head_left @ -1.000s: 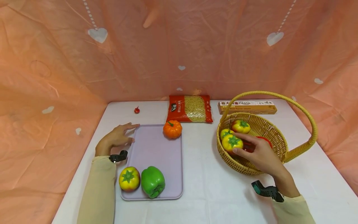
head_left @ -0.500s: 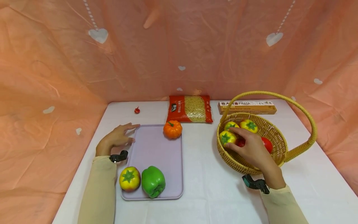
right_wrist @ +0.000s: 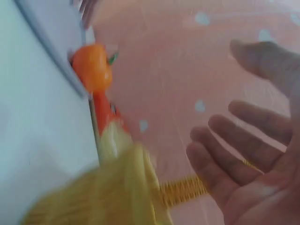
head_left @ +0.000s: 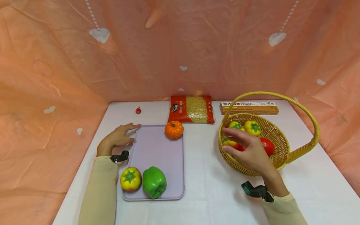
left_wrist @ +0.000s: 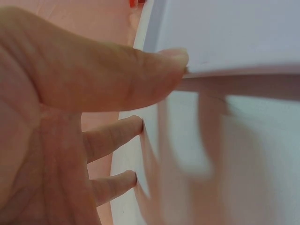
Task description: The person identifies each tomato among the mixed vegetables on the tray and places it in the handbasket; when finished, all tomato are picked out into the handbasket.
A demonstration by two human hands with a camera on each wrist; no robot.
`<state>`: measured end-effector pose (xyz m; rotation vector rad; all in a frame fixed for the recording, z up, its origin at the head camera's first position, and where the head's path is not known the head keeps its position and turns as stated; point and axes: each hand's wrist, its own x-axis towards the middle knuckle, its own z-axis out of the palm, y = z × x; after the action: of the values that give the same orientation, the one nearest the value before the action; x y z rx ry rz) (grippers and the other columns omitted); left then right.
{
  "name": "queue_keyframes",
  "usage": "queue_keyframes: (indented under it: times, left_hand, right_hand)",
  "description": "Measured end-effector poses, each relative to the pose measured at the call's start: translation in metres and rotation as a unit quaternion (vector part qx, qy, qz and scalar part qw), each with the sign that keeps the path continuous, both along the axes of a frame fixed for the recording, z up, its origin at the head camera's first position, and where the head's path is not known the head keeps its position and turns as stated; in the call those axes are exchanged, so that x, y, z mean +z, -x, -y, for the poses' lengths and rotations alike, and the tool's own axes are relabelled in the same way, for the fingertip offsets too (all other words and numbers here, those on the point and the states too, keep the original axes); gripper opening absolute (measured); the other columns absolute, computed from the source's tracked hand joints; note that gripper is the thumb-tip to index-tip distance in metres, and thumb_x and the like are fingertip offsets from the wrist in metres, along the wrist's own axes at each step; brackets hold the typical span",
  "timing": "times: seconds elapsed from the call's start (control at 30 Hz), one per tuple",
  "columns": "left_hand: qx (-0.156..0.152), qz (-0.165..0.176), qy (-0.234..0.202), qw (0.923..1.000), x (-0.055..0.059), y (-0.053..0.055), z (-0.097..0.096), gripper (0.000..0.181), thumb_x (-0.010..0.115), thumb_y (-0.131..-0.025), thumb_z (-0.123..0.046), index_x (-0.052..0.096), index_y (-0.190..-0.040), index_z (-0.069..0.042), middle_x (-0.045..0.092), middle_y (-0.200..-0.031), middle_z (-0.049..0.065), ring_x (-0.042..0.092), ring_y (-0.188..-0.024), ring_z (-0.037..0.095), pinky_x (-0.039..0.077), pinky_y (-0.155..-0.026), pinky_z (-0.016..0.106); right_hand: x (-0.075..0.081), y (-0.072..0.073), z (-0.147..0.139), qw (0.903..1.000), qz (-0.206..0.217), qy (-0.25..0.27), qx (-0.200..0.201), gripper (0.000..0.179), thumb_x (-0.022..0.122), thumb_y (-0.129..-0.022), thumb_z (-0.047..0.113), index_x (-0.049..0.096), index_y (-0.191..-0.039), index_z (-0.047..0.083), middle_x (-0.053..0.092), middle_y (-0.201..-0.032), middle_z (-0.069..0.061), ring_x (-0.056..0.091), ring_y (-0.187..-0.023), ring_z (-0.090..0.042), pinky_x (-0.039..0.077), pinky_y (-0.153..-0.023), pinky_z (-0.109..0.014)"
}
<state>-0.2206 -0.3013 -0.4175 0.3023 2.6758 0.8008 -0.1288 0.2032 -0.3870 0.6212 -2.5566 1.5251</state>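
My right hand (head_left: 248, 150) is over the wicker basket (head_left: 233, 165), thumb and fingers spread. The right wrist view shows nothing in its palm (right_wrist: 262, 197). Below its fingertips, a yellow-and-red round fruit (head_left: 229, 143) with a green star-shaped top lies in the basket, partly covered by the hand. Two similar fruits, one of them a yellow fruit (head_left: 252, 127), lie behind it, and a red round item (head_left: 267, 146) is to the right. My left hand (head_left: 119, 137) reaches along the far left corner of the lilac tray (head_left: 157, 150), its thumb (left_wrist: 159, 70) at the rim.
On the tray are a green bell pepper (head_left: 154, 182), another yellow-and-red fruit (head_left: 131, 179) and a small orange pumpkin (head_left: 174, 129). Behind stand a red pasta bag (head_left: 192, 109) and a pasta box (head_left: 249, 108). A tiny red item (head_left: 138, 110) lies far left. The basket's tall handle (head_left: 315, 131) arches up.
My right hand has let go of the yellow-and-red fruit, which now sits at the basket's left side. The other two fruits have shifted right. My left hand stays put.
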Motion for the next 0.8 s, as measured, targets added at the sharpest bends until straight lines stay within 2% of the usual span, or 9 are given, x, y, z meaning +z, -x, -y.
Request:
queue_keyframes:
  times: [0.1,0.17,0.23,0.33,0.5,0.7,0.8]
  left_hand:
    - [0.001,0.003,-0.001,1.0000,0.001,0.000,-0.001,0.073,0.072,-0.096,-0.015,0.049,-0.165,-0.011,0.021,-0.177,0.034,0.019,-0.161,0.062,0.018,-0.126,0.083]
    - [0.004,0.008,-0.002,1.0000,0.001,0.000,-0.002,0.073,0.072,-0.097,-0.015,0.048,-0.166,-0.012,0.022,-0.177,0.033,0.018,-0.161,0.062,0.018,-0.126,0.083]
    - [0.007,0.011,-0.002,0.9999,0.001,0.000,-0.002,0.072,0.071,-0.098,-0.015,0.048,-0.166,-0.013,0.022,-0.178,0.032,0.017,-0.162,0.061,0.017,-0.126,0.083]
    - [0.011,0.014,0.000,0.9998,0.000,0.001,-0.002,0.072,0.070,-0.098,-0.015,0.047,-0.167,-0.013,0.023,-0.178,0.032,0.017,-0.162,0.060,0.017,-0.126,0.083]
    - [0.009,0.010,0.004,0.9999,0.000,0.002,-0.002,0.072,0.071,-0.099,-0.016,0.048,-0.166,-0.013,0.024,-0.177,0.032,0.017,-0.162,0.061,0.018,-0.126,0.083]
    - [0.006,0.005,0.005,1.0000,0.001,0.000,0.000,0.072,0.073,-0.097,-0.016,0.049,-0.165,-0.012,0.022,-0.177,0.034,0.020,-0.161,0.062,0.019,-0.126,0.082]
    - [0.007,0.006,0.004,0.9999,0.002,-0.001,0.001,0.073,0.074,-0.097,-0.015,0.049,-0.165,-0.013,0.021,-0.177,0.034,0.020,-0.161,0.061,0.019,-0.126,0.083]
  right_hand:
    - [0.002,-0.002,0.012,0.9961,0.031,0.060,0.058,0.058,0.083,-0.094,0.000,0.065,-0.150,0.004,0.071,-0.146,-0.012,0.071,-0.130,-0.012,0.059,-0.107,-0.025]
    - [0.001,-0.003,0.022,0.9922,0.044,0.077,0.088,0.058,0.083,-0.094,-0.001,0.066,-0.149,0.005,0.071,-0.147,-0.008,0.071,-0.131,-0.015,0.058,-0.109,-0.025]
    - [0.000,-0.003,0.034,0.9877,0.052,0.087,0.119,0.058,0.083,-0.094,0.000,0.065,-0.149,0.002,0.070,-0.148,-0.011,0.071,-0.132,-0.020,0.056,-0.111,-0.025]
    - [-0.003,-0.002,0.054,0.9814,0.066,0.081,0.161,0.057,0.084,-0.095,0.004,0.066,-0.149,0.004,0.070,-0.149,-0.006,0.069,-0.134,-0.029,0.054,-0.115,-0.028]
    - [-0.007,0.001,0.093,0.9671,0.086,0.072,0.228,0.057,0.085,-0.095,0.010,0.068,-0.149,0.013,0.071,-0.148,-0.003,0.069,-0.135,-0.031,0.054,-0.118,-0.034]
    - [-0.021,0.006,0.144,0.9445,0.092,0.083,0.305,0.060,0.087,-0.092,0.010,0.067,-0.148,0.007,0.072,-0.148,-0.004,0.068,-0.136,-0.035,0.052,-0.121,-0.038]
    - [-0.027,0.009,0.170,0.9361,0.092,0.072,0.332,0.060,0.088,-0.091,0.013,0.068,-0.148,0.009,0.072,-0.148,-0.003,0.068,-0.137,-0.034,0.051,-0.121,-0.036]
